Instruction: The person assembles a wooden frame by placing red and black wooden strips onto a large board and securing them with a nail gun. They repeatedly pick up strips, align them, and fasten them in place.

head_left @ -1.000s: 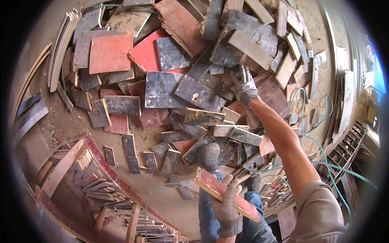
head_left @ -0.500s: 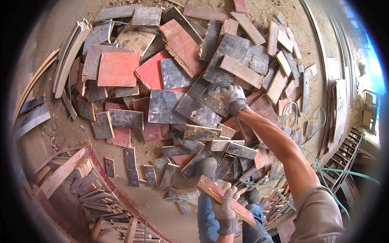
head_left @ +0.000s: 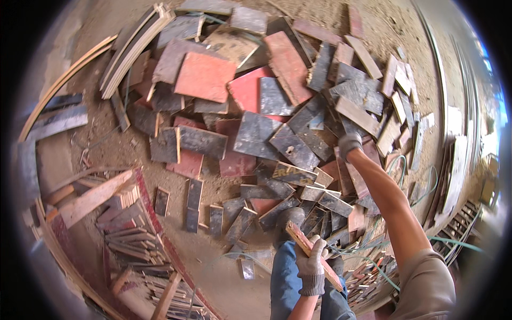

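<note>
My left hand [head_left: 312, 261], in a grey knitted glove, is closed around a narrow wooden board [head_left: 300, 239] with a reddish face. It holds the board slantwise above my knees. My right arm stretches forward into a heap of panel offcuts. The gloved right hand [head_left: 350, 145] is down among the boards, just below a brown strip of wood [head_left: 357, 116]; its fingers are hidden. To its left lie a dark, scuffed panel [head_left: 301, 144] and a small bluish-grey piece [head_left: 317, 121]. A dark panel with yellow marking [head_left: 295, 173] lies nearer to me.
Red panels [head_left: 207, 76] and dark ones overlap unevenly across the heap. Stacked long strips [head_left: 136, 50] stand at the far left. A red-edged bin [head_left: 154, 226] with wood scraps is at the lower left. A green hose [head_left: 453, 242] loops along the right.
The whole view has shifted, so the heap sits further right in the picture. My right hand's fingers, partly visible before, are now hidden among the boards. My left hand still grips the narrow board.
</note>
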Available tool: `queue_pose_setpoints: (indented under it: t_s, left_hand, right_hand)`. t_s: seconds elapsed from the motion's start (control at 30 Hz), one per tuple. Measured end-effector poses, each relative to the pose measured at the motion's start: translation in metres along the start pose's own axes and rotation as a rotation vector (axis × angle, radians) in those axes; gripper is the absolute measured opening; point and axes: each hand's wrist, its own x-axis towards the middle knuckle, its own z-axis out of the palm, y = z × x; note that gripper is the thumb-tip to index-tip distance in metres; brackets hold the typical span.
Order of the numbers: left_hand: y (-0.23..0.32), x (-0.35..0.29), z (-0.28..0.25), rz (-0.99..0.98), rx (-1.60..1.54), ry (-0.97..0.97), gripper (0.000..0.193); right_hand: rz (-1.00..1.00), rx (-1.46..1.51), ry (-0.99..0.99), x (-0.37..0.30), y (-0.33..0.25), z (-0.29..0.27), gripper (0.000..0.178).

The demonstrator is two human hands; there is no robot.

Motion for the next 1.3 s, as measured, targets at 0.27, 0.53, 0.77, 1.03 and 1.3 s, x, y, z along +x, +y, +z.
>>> queue_pose_setpoints:
  t_s: [0.27,0.53,0.77,1.03,1.3]
  left_hand:
    - [-0.011,0.024,-0.037,-0.037,0.136,0.017,0.050]
    - [-0.033,0.037,-0.060,0.168,0.240,0.157,0.046]
    - [-0.069,0.018,-0.100,0.094,0.060,0.052,0.037]
    - [-0.121,-0.091,-0.184,-0.012,0.591,0.023,0.079]
    - [-0.088,-0.193,-0.242,0.022,1.101,-0.139,0.087]
  right_hand:
    - [-0.193,0.720,0.141,-0.087,-0.118,-0.076,0.027]
    - [-0.633,1.107,-0.074,-0.226,-0.140,-0.137,0.049]
    - [-0.132,1.027,-0.221,-0.427,-0.134,-0.081,0.045]
    - [0.119,0.946,0.000,-0.593,-0.188,-0.005,0.045]
    - [0.141,1.173,-0.033,-0.715,-0.224,-0.007,0.053]
